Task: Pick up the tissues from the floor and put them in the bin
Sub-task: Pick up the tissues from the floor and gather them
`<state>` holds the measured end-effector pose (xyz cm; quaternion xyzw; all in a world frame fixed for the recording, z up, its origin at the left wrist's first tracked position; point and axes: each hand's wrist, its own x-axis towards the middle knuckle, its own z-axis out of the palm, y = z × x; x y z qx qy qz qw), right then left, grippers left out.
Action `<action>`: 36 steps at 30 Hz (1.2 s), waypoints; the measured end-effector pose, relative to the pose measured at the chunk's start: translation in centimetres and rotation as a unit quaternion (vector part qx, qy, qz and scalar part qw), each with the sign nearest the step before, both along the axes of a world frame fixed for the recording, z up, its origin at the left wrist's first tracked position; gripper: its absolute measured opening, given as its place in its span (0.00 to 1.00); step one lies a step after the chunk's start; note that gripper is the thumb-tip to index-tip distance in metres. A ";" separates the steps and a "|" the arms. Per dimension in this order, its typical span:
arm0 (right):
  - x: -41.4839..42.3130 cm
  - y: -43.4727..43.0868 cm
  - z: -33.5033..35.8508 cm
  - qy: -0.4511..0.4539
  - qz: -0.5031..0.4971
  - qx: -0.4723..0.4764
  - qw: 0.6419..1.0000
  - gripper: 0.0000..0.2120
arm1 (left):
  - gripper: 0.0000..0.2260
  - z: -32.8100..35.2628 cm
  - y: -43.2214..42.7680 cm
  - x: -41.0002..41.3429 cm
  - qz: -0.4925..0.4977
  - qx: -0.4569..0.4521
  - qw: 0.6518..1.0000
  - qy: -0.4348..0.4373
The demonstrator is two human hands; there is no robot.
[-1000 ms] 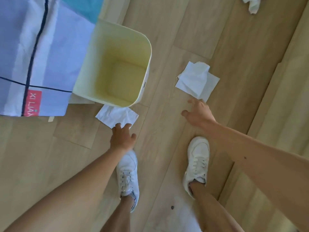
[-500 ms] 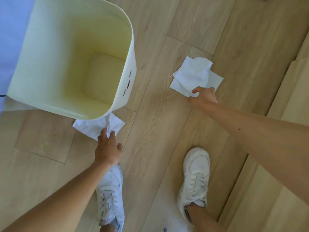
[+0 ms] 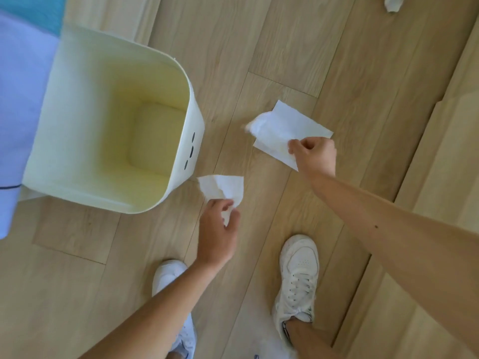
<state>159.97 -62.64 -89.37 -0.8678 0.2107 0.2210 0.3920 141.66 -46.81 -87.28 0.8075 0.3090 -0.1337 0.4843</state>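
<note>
A pale yellow bin (image 3: pixel 64 156) stands open on the wooden floor at the left, with nothing inside it. My left hand (image 3: pixel 217 231) pinches a white tissue (image 3: pixel 223 186) just right of the bin's near corner. My right hand (image 3: pixel 315 158) grips a larger white tissue (image 3: pixel 280 130), and the sheet fans out to the left of my fingers. Both tissues look lifted off the floor. A crumpled tissue (image 3: pixel 393 2) lies on the floor at the top right edge.
A white and lilac fabric bag (image 3: pixel 18 104) leans against the bin's left side. My two white sneakers (image 3: pixel 298 278) stand on the floor below my hands. Wooden planks (image 3: pixel 272 47) stretch between the bin and the far tissue.
Both hands have closed on their tissues and lifted them. The left tissue has come out from under the bin's edge. The view has pulled back, so the far crumpled tissue shows again.
</note>
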 end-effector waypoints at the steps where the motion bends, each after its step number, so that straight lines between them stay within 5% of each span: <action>1: 0.1 0.1 0.7 0.007 -0.010 0.036 0.999 0.16 | 0.07 0.9 -0.7 1.8 0.044 -0.041 0.998 0.005; 5: -0.5 0.6 2.4 0.088 0.061 0.160 0.981 0.16 | 0.15 2.0 -1.9 8.2 0.190 -0.218 0.955 0.063; 8: -0.7 0.9 2.3 0.141 0.163 0.180 0.960 0.14 | 0.06 1.4 -2.1 10.9 0.257 -0.277 0.922 0.089; 10: -0.4 1.1 1.7 0.153 0.226 0.176 0.946 0.11 | 0.11 0.6 -1.8 11.5 0.306 -0.334 0.888 0.077; 13: -0.1 2.1 1.0 0.130 0.285 0.182 0.932 0.03 | 0.03 -0.4 -1.8 11.8 0.287 -0.327 0.897 0.074; 16: 0.2 3.0 0.8 0.127 0.318 0.241 0.908 0.13 | 0.13 -1.2 -2.3 11.4 0.268 -0.236 0.929 0.101; 18: 0.3 2.8 -0.5 0.143 0.297 0.249 0.911 0.04 | 0.11 -2.0 -2.1 11.2 0.307 -0.202 0.925 0.097; 20: 0.5 2.1 -2.2 0.103 0.224 0.185 0.951 0.11 | 0.08 -2.7 -1.9 11.0 0.339 -0.180 0.919 0.090; 22: 0.9 1.2 -4.2 -0.013 0.190 0.012 0.982 0.16 | 0.08 -3.2 -1.8 10.7 0.342 -0.137 0.926 0.084; 26: 1.4 -1.1 -7.7 -0.046 0.341 -0.247 0.906 0.32 | 0.13 -4.0 -2.1 9.9 0.326 -0.106 0.936 0.083; 29: 0.7 -2.4 -9.4 -0.075 0.375 -0.276 0.882 0.20 | 0.15 -4.4 -2.5 9.9 0.314 -0.107 0.940 0.078; 32: 0.5 -3.2 -8.7 -0.051 0.308 -0.207 0.927 0.05 | 0.08 -3.7 -3.1 10.8 0.286 -0.104 0.948 0.094; 34: 1.1 -3.4 -6.7 0.008 0.170 -0.092 0.981 0.02 | 0.09 -2.3 -3.9 12.1 0.265 -0.097 0.954 0.099; 36: 2.4 -3.3 -3.5 0.049 0.048 0.027 0.997 0.03 | 0.09 -0.1 -4.9 14.0 0.243 -0.097 0.962 0.083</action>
